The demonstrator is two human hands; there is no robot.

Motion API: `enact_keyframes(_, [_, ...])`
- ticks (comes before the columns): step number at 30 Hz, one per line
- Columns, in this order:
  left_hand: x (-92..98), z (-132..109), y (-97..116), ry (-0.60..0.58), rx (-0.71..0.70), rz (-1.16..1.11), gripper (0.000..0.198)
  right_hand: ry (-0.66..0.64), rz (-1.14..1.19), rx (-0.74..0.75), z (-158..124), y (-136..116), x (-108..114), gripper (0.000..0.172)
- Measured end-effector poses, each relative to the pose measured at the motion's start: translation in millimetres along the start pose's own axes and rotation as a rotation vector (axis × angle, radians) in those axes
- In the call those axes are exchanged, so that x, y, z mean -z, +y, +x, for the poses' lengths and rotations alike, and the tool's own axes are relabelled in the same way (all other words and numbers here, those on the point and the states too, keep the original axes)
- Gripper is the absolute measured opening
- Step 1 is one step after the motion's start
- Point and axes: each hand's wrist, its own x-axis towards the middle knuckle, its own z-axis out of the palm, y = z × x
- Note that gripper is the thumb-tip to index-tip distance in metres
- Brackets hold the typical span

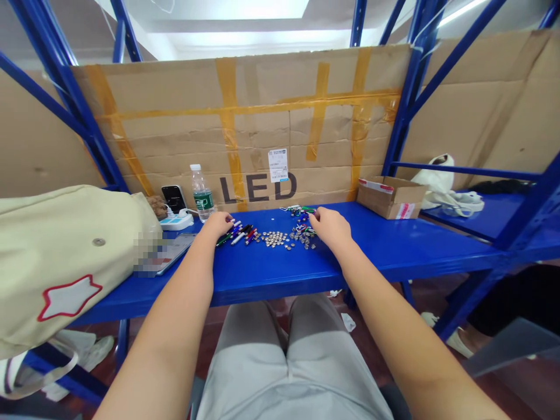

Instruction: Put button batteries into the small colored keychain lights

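Note:
My left hand rests at the left end of a pile of small pen-like tubes in black, blue, red, white and green, its fingers curled together. Whatever they hold is too small to make out. Right of the tubes lie many small round silvery discs, like button cells. My right hand has its fingers bent in a pinch beside a heap of small shiny metal pieces. What is between those fingertips is hidden. Just behind, another small heap of green and blue pieces touches the hand's far side.
A blue table carries a water bottle, a white power strip, a phone and a tablet. A cream bag stands left, a small cardboard box right. A cardboard sheet walls off the back.

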Motion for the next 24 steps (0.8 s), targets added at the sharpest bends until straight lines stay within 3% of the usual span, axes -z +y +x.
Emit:
enact_keyframes(3, [-5.4,2,-5,-0.013,0.031,-0.011,0.026,-0.053,-0.09,0.058,32,-6,-4,0.029])
enact_keyframes(7, [-7.1,2,-6,-0.046,0.052,-0.014,0.028,-0.324,-0.277,0.055,72,-10,-21,0.035])
enact_keyframes(10, [-7.3,2,-6,-0.055,0.054,-0.025,0.028,-0.409,-0.284,0.168,85,-6,-35,0.042])
enact_keyframes(20, [-8.6,6,-6,-0.058,0.144,0.026,0.029,-0.219,-0.24,0.393,86,12,-54,0.031])
enact_keyframes(24, [-9.1,5,-9,-0.024,0.15,0.031,0.028,0.026,0.096,0.332,82,7,-49,0.02])
